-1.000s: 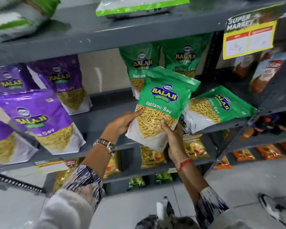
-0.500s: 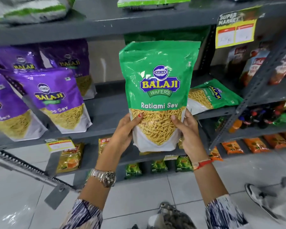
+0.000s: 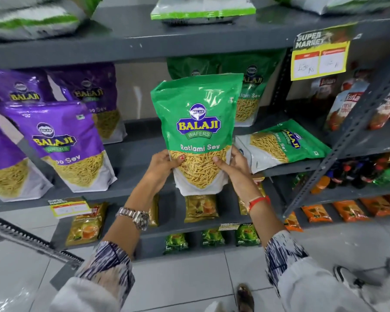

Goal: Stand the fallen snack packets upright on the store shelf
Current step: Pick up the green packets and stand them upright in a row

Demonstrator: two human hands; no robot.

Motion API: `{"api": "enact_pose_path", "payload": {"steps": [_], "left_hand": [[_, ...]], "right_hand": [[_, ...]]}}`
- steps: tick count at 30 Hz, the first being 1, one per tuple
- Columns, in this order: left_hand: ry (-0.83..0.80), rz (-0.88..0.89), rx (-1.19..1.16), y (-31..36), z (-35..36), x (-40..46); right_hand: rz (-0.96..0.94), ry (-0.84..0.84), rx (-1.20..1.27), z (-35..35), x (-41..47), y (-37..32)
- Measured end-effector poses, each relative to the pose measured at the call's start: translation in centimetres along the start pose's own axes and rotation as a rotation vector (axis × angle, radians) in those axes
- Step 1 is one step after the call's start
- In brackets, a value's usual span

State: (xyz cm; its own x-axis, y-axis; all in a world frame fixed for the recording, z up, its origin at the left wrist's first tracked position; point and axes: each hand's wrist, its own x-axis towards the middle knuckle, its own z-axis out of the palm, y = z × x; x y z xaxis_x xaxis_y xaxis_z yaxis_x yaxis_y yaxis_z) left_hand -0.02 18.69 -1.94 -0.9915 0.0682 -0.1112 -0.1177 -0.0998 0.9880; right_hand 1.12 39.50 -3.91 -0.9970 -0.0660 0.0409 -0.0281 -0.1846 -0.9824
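You are facing a grey metal shelf [image 3: 131, 158] in a store. To your left, purple snack packets [image 3: 61, 143] stand upright in rows, one in front of another. Behind the packet you hold, another green packet [image 3: 249, 95] stands upright at the back of the shelf, partly hidden. To your right, a green packet [image 3: 281, 145] lies fallen on its side, its top pointing right, near the slanted grey shelf post [image 3: 347, 136]. A yellow price sign [image 3: 320, 57] hangs from the shelf above. Lower shelves hold small yellow packets [image 3: 200, 208] and small green ones [image 3: 212, 238]; orange packets [image 3: 347, 210] sit lower right.

Your left hand [image 3: 160, 167] and right hand [image 3: 236, 167] both grip the green snack packet [image 3: 196, 131] at its lower sides, thumbs across the front, fingers wrapped behind. You hold it upright and facing you, in front of the middle shelf, between the purple packets and the fallen green one. Whether its base touches the shelf cannot be told. It is a green pouch labelled "Balaji Wafers, Ratlami Sev", with a clear window showing thin yellow strands and a white bottom. A metal watch [image 3: 136, 217] is on your left wrist, a red thread [image 3: 258, 201] on your right.
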Motion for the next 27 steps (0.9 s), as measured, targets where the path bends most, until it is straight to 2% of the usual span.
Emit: {"api": "enact_pose_path", "payload": {"steps": [6,10,12,15,16,18,20,21,22,24,25,27], "left_hand": [[0.100,0.034,0.105,-0.3,-1.2,6.2],[0.095,0.011,0.143,-0.5,-1.8,8.6],[0.068,0.023,0.104,-0.6,-2.0,8.8],[0.011,0.055,-0.109,-0.9,-2.3,8.6],[0.057,0.079,-0.187,-1.1,-2.3,8.5],[0.330,0.173,-0.336,-1.2,-1.4,8.3],[0.697,0.318,-0.406,-1.1,0.7,7.7],[0.834,0.441,-0.377,-0.8,2.3,7.1],[0.890,0.592,-0.294,-0.6,4.3,6.2],[0.792,0.832,-0.060,-0.8,8.8,4.8],[0.664,0.877,0.044,-1.1,10.9,4.7],[0.416,0.843,0.229,-1.5,14.3,5.5]], "right_hand": [[-0.060,-0.027,-0.189,0.0,7.0,1.0],[-0.061,-0.038,-0.240,0.0,9.5,1.4],[-0.039,-0.043,-0.249,-0.1,10.0,1.5],[-0.018,-0.072,-0.254,-0.3,10.0,1.8],[-0.018,-0.073,-0.237,-0.4,9.6,2.0],[-0.030,-0.035,-0.184,-1.0,8.4,1.9],[-0.109,0.111,-0.146,-1.9,7.2,1.3],[-0.170,0.221,-0.128,-2.5,6.5,0.6],[-0.226,0.349,-0.096,-3.2,6.1,0.2],[-0.306,0.641,-0.027,-5.1,5.5,-0.4],[-0.320,0.781,-0.002,-6.3,5.4,-0.5],[-0.292,1.007,0.034,-8.2,5.4,-0.7]]}}
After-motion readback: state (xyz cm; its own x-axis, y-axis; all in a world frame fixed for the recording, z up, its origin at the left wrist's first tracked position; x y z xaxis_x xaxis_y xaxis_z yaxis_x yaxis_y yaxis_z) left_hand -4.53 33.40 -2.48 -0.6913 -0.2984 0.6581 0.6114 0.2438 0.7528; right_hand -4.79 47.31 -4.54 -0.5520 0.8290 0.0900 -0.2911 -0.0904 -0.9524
